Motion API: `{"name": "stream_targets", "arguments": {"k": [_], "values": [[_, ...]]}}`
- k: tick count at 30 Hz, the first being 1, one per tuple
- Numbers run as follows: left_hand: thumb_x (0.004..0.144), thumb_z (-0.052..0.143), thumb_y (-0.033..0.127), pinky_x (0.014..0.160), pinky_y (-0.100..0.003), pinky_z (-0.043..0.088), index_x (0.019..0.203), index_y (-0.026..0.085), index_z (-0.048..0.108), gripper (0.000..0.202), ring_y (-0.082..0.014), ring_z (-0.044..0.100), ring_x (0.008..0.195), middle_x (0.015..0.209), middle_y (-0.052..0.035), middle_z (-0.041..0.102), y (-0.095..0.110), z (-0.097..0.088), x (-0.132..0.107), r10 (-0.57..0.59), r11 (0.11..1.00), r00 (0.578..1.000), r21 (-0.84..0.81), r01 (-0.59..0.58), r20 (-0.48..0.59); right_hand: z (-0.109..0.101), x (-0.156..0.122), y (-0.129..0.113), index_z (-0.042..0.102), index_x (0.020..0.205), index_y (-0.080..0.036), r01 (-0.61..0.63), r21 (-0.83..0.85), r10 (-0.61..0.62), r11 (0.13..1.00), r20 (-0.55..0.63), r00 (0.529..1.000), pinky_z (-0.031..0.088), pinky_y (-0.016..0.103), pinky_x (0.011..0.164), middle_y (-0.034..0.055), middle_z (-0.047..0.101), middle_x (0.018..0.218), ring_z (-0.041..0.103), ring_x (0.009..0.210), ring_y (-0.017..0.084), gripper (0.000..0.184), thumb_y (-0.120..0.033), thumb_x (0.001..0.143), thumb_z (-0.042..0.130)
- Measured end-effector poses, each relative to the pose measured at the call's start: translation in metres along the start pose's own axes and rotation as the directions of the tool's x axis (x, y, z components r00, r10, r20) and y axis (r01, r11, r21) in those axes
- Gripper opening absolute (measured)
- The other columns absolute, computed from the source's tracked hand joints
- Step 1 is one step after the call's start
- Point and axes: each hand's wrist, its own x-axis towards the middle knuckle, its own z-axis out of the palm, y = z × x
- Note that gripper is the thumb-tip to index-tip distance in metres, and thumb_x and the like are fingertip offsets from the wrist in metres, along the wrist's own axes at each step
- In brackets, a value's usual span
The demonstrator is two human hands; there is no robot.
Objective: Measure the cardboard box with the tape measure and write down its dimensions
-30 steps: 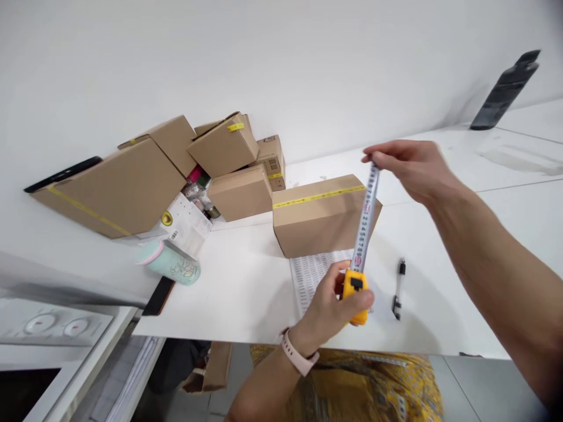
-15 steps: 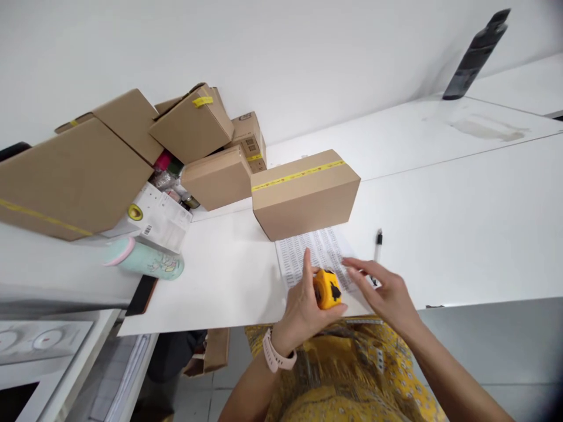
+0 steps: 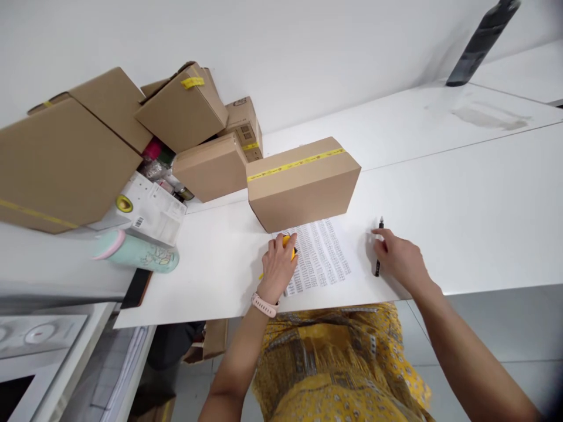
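My left hand (image 3: 278, 266), with a pink band at the wrist, is closed over a yellow tape measure (image 3: 288, 245), mostly hidden under the fingers. It rests at the left edge of a printed sheet (image 3: 323, 258) covered in columns of small text. Off to the right of the sheet, my right hand (image 3: 400, 258) has its fingers closed around the middle of a pen (image 3: 377, 268) with black ends, close to the tabletop. Just beyond the sheet sits a closed cardboard box (image 3: 303, 202) with yellow tape along its top, touching or covering the sheet's far edge.
More cardboard boxes (image 3: 185, 114) are piled at the back left. A mint bottle (image 3: 145, 253) with a pink-rimmed lid lies near a white carton (image 3: 153, 214). A dark bottle (image 3: 477, 50) stands at the far right of the white table (image 3: 461, 205).
My left hand has carried the tape measure left and down to the sheet's edge, palm now downward. My right hand has moved right from above the sheet and closed on the pen.
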Motion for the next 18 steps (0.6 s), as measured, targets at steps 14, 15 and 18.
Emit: {"name": "stream_targets", "arguments": {"k": [14, 15, 18], "values": [[0.095, 0.056, 0.023, 0.117, -0.071, 0.03, 0.145, 0.014, 0.05, 0.052, -0.0417, 0.032, 0.149, 0.155, -0.021, 0.044, 0.021, 0.03, -0.019, 0.069, 0.988, 0.933, -0.108, -0.114, -0.354, 0.007, -0.051, -0.019, 0.053, 0.084, -0.026, 0.071, 0.862, 0.088, 0.502, -0.132, 0.987, 0.053, 0.036, 0.066, -0.0026, 0.058, 0.058, 0.063, 0.06, 0.019, 0.037, -0.061, 0.095, 0.055], [0.096, 0.055, 0.024, 0.118, -0.067, 0.032, 0.143, 0.013, 0.052, 0.048, -0.0392, 0.035, 0.148, 0.152, -0.0204, 0.048, 0.03, 0.033, -0.027, 0.117, 0.97, 0.914, -0.151, -0.188, -0.389, 0.013, -0.053, -0.022, 0.056, 0.09, -0.026, 0.044, 0.879, 0.06, 0.474, -0.082, 0.995, 0.054, 0.037, 0.069, -0.0014, 0.061, 0.061, 0.065, 0.063, 0.019, 0.041, -0.065, 0.097, 0.047], [0.098, 0.052, 0.027, 0.117, -0.054, 0.042, 0.133, 0.011, 0.06, 0.039, -0.0325, 0.048, 0.14, 0.139, -0.0184, 0.061, 0.055, 0.043, -0.052, 0.346, 0.849, 0.846, -0.248, -0.466, -0.405, 0.025, -0.056, -0.028, 0.06, 0.119, -0.025, -0.041, 0.903, -0.071, 0.428, 0.079, 0.994, 0.057, 0.042, 0.084, 0.0075, 0.076, 0.094, 0.073, 0.093, 0.025, 0.053, -0.071, 0.095, 0.046]]}}
